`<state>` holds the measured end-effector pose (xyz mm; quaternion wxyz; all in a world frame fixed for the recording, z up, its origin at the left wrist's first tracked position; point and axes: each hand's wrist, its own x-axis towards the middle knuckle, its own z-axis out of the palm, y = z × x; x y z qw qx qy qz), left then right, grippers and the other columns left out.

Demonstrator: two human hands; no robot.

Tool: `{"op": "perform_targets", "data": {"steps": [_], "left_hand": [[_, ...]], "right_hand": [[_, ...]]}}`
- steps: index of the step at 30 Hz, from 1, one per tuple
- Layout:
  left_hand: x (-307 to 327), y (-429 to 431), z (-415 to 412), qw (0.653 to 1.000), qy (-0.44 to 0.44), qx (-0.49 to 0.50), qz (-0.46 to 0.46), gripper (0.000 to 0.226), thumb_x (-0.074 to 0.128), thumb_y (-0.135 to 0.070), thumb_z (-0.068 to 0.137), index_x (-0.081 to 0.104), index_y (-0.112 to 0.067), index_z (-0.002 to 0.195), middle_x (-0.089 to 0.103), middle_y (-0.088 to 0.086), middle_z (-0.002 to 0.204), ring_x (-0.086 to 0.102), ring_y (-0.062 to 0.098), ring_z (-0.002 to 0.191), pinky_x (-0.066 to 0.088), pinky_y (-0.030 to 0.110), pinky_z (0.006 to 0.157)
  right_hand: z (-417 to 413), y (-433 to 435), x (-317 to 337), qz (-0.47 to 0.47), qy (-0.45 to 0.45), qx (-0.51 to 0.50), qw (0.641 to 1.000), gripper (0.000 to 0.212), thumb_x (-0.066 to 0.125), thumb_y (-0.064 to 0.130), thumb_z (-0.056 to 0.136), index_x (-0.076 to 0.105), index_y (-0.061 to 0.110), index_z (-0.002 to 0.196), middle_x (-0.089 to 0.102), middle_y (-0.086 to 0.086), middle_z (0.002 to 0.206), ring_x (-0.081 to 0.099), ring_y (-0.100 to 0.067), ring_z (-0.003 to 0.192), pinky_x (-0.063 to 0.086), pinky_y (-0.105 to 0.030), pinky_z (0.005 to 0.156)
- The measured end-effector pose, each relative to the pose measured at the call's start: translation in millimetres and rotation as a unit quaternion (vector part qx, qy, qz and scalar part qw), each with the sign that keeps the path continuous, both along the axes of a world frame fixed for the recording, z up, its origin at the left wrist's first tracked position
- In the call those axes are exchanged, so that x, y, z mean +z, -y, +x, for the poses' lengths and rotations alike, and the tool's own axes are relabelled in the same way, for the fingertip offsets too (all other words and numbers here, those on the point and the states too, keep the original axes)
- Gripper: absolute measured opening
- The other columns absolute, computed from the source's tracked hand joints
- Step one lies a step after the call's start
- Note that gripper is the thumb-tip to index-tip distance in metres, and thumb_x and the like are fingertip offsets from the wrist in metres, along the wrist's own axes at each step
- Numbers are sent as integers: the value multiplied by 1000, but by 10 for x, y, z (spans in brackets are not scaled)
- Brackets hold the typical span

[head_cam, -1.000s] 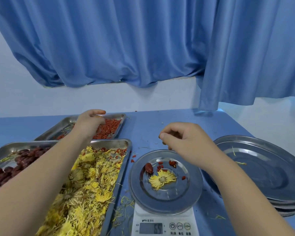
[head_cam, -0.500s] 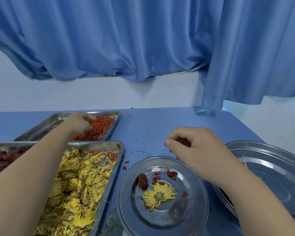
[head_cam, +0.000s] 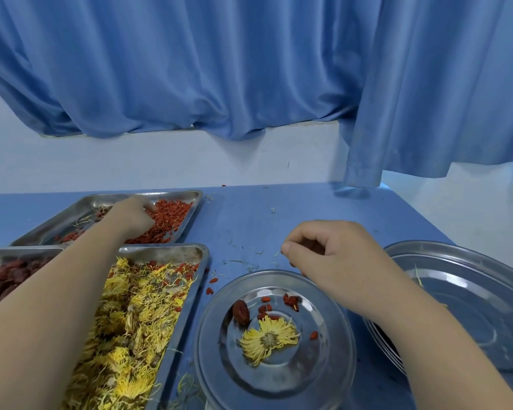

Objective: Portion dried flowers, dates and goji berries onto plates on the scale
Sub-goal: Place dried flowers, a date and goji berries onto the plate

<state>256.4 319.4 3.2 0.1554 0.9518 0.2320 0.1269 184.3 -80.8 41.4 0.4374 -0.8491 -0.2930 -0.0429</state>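
Steel plate (head_cam: 323,377): date (head_cam: 241,312), chrysanthemum (head_cam: 268,338), goji berries (head_cam: 290,300). Right hand (head_cam: 338,261) above its far rim, fingers curled; left hand (head_cam: 134,216) beyond-left, fingers buried in goji tray (head_cam: 86,210); both grips indiscernible.

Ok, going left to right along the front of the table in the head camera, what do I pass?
First the tray of dates → tray of dried flowers → small plate holding a portion → stack of large plates.

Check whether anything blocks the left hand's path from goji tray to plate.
Nothing tall: only a corner of the flower tray lies between left hand and plate; the right hand hovers over its far rim.
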Motion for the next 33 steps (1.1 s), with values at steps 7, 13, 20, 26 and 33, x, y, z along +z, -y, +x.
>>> {"op": "perform_targets", "data": {"steps": [7,13,20,26,33], "left_hand": [[12,23,-55,999,38,10,20,14,71,-28,85,60,-23,81,65,5,83,57,18,71,38,31,61],[-1,14,-16,999,29,11,-24,23,61,-3,86,63,-21,99,64,6,89,58,20,70,40,29,54],[23,12,-76,995,26,-6,-93,28,58,-21,94,66,-13,119,60,12,129,54,26,108,39,37,91],[100,1,-232,985,18,8,-169,43,54,-39,95,59,-17,132,55,11,139,54,33,121,45,51,100],[81,26,-310,978,17,17,-209,17,57,-40,93,68,-27,94,61,2,111,58,27,104,46,44,92]], "right_hand": [[1,18,3,5,-6,-8,1000,21,61,30,88,67,23,69,66,6,70,56,-7,59,45,-18,57],[15,13,-9,1,-10,-8,1000,21,60,31,88,67,24,69,66,7,70,56,-7,58,45,-17,56],[16,27,3,4,-16,-9,1000,20,60,31,88,67,22,70,66,4,71,50,-1,52,42,-13,51],[7,39,14,5,-18,-9,1000,20,60,31,88,68,23,71,67,2,74,54,-6,56,46,-20,54],[4,28,8,-1,-16,-8,1000,20,60,32,88,68,24,72,67,5,74,56,-5,60,46,-17,56]]}}
